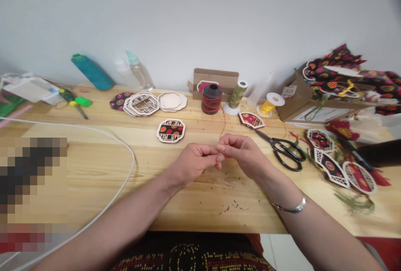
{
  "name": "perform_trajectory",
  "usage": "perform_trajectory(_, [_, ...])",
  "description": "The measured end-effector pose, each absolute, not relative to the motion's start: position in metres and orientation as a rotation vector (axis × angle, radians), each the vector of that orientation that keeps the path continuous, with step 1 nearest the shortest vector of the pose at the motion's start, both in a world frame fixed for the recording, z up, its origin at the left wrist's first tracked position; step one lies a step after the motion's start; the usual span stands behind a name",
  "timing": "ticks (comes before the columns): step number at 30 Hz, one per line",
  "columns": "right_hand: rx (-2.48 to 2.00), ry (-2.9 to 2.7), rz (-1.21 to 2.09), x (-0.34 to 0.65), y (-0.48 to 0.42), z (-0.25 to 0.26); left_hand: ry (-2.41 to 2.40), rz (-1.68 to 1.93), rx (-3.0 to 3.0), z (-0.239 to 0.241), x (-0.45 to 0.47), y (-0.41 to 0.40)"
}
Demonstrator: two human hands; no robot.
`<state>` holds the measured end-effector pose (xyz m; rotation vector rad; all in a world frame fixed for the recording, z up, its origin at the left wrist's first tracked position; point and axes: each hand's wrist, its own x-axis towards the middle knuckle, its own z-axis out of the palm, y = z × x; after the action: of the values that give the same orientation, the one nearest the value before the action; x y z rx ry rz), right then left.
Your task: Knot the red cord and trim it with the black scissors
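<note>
Red thread runs down from a dark spool at upper center to a person's fingers in the middle of the frame, above a wooden table. The right hand has its grip pinched closed on the thread; the left hand, its fingertips meeting the right's, is also pinched closed, though what lies between its fingers is too small to tell. A silver bracelet circles the right wrist. Just left of center lies a patterned, lattice-framed piece. Black-handled scissors rest right of the hands, near a fan-shaped piece. A cardboard box sits at upper right; a teal cone of thread leans against the wall at upper left.
</note>
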<state>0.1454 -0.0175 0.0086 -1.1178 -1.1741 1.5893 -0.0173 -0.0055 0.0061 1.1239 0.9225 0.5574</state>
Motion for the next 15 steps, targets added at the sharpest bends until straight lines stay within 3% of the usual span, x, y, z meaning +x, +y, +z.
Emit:
perform_trajectory(6, [-1.076,-0.978,1.626,0.140,-0.017,0.001,0.906,0.705,0.875,0.006,-0.014,-0.002])
perform_trajectory(15, [-1.235,-1.088,1.250,0.132,-0.022,-0.002,0.990,0.887,0.862,0.006,-0.013,-0.002])
